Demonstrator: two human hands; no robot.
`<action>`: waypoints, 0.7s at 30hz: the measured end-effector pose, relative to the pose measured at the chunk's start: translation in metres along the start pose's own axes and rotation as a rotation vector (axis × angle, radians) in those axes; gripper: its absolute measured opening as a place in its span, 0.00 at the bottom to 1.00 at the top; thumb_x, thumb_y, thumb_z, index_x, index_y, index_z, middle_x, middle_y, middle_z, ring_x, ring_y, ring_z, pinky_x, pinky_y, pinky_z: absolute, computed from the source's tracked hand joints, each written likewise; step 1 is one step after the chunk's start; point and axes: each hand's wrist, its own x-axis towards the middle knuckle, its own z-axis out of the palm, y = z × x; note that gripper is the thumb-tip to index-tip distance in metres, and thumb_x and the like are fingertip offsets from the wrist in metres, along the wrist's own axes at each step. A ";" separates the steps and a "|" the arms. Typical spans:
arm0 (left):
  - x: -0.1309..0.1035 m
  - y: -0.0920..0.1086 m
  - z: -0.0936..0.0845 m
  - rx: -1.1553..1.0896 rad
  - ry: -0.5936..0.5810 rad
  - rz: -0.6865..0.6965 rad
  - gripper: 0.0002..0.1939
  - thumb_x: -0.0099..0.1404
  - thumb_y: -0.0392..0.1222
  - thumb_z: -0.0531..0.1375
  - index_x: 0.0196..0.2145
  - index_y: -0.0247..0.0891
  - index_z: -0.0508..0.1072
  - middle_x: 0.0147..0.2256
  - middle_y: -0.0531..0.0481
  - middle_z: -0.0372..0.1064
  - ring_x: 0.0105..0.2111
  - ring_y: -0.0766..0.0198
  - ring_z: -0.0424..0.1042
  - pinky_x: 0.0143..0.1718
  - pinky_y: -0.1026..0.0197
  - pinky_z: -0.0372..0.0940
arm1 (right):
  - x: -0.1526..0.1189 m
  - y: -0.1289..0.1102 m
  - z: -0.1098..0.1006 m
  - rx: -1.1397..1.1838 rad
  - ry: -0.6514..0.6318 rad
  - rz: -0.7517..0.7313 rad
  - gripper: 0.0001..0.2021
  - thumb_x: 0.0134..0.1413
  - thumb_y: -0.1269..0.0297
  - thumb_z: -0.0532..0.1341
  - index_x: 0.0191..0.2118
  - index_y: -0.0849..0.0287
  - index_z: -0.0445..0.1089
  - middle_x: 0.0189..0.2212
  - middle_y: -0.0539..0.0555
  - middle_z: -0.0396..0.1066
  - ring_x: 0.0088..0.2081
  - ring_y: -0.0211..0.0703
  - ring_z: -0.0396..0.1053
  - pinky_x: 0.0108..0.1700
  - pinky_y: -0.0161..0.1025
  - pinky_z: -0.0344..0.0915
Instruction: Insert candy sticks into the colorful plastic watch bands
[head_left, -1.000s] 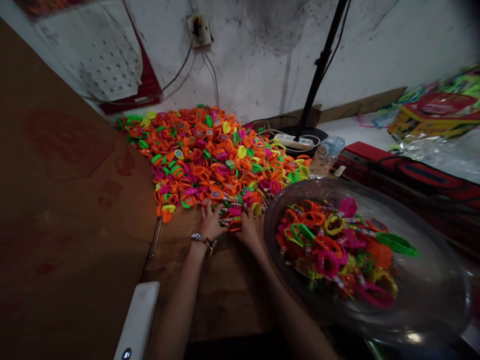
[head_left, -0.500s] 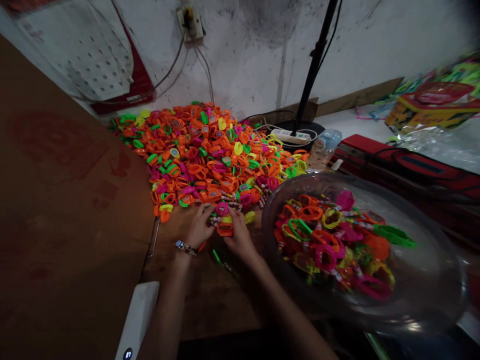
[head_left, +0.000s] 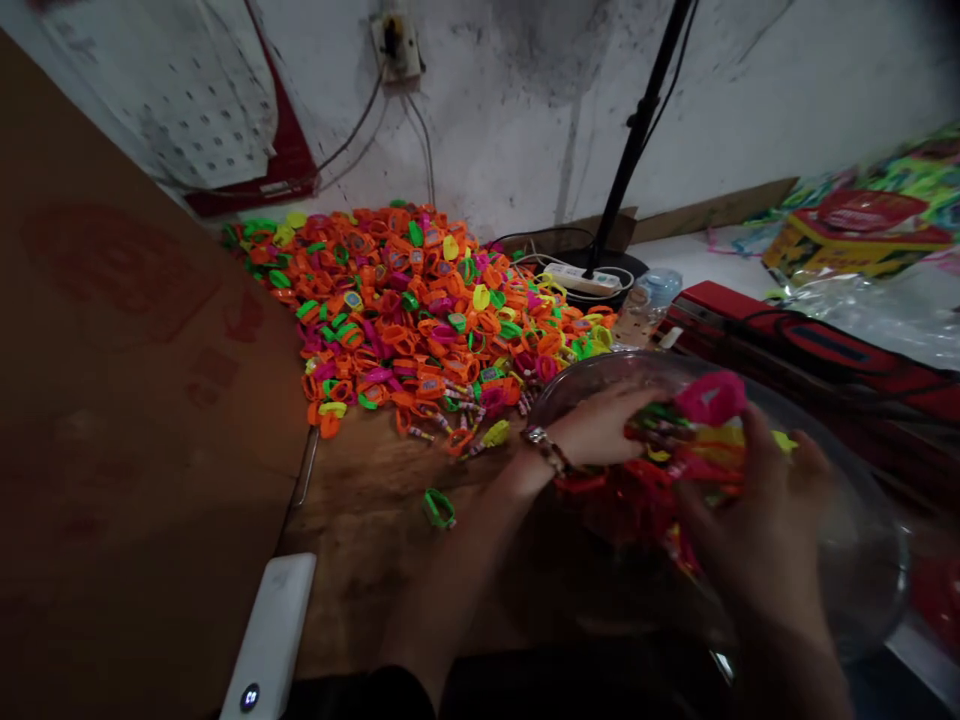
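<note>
Both hands are inside a large clear plastic basin (head_left: 874, 600) that holds many bright toy watches (head_left: 630, 500), in pink, orange, yellow and green. My left hand (head_left: 611, 425), with a beaded bracelet at the wrist, reaches in from the left. Its fingertips are hidden among a dark green cluster and other watches. On the right, my right hand (head_left: 765, 510) is blurred, its thumb and fingers spread apart around the watches. A pink toy watch (head_left: 712, 398) stands up between the hands. Under my left forearm's side, a green toy watch (head_left: 437, 508) lies alone on the wooden table (head_left: 360, 540).
A big heap of toy watches (head_left: 405, 300) lies against the wall. A cardboard box (head_left: 135, 400) stands left, near a white power bank (head_left: 270, 630). Behind the basin are a black pole (head_left: 634, 150), a power strip (head_left: 581, 280), a plastic bottle (head_left: 660, 290) and a red machine (head_left: 712, 300).
Both hands have moved right, from the heap's front edge into the basin. Pink and yellow pieces that were between them have left the table; the green watch stays there.
</note>
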 end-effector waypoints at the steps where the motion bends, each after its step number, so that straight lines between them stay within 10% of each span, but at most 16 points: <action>1: 0.002 -0.008 0.008 -0.022 -0.024 0.013 0.27 0.53 0.31 0.59 0.53 0.34 0.66 0.52 0.41 0.64 0.55 0.56 0.62 0.58 0.54 0.58 | -0.002 0.009 -0.002 -0.058 0.024 0.017 0.34 0.52 0.57 0.56 0.65 0.51 0.48 0.63 0.63 0.44 0.63 0.70 0.42 0.54 0.73 0.48; 6: -0.060 -0.051 -0.047 0.098 0.210 -0.194 0.24 0.62 0.36 0.54 0.56 0.39 0.62 0.55 0.44 0.62 0.56 0.59 0.60 0.60 0.53 0.55 | -0.026 -0.023 0.018 -0.007 0.103 -0.165 0.36 0.52 0.71 0.54 0.66 0.45 0.44 0.63 0.57 0.48 0.62 0.62 0.49 0.58 0.62 0.52; 9: -0.113 -0.085 -0.101 0.567 0.144 -0.638 0.44 0.49 0.38 0.65 0.62 0.44 0.54 0.63 0.42 0.48 0.63 0.40 0.42 0.62 0.36 0.39 | -0.048 -0.075 0.074 0.183 -0.322 -0.511 0.34 0.53 0.77 0.49 0.66 0.55 0.45 0.52 0.63 0.64 0.52 0.53 0.64 0.50 0.52 0.65; 11: -0.132 -0.106 -0.120 0.699 -0.042 -0.743 0.53 0.42 0.36 0.68 0.64 0.47 0.49 0.64 0.41 0.43 0.63 0.33 0.37 0.58 0.27 0.36 | -0.059 -0.101 0.121 0.040 -0.585 -0.429 0.29 0.54 0.78 0.50 0.63 0.58 0.54 0.59 0.68 0.57 0.56 0.57 0.60 0.51 0.54 0.63; 15: -0.141 -0.124 -0.116 0.738 -0.161 -0.680 0.48 0.46 0.30 0.63 0.63 0.49 0.51 0.61 0.41 0.50 0.60 0.40 0.49 0.54 0.37 0.56 | -0.060 -0.111 0.182 -0.190 -0.795 -0.307 0.26 0.57 0.79 0.47 0.61 0.59 0.57 0.60 0.69 0.55 0.58 0.58 0.57 0.49 0.55 0.62; 21: -0.148 -0.118 -0.096 0.774 -0.193 -0.629 0.34 0.52 0.25 0.56 0.55 0.49 0.64 0.60 0.41 0.50 0.56 0.42 0.54 0.48 0.41 0.63 | -0.056 -0.091 0.175 -0.159 -0.837 -0.482 0.18 0.59 0.74 0.51 0.54 0.58 0.64 0.43 0.63 0.69 0.46 0.50 0.65 0.44 0.46 0.63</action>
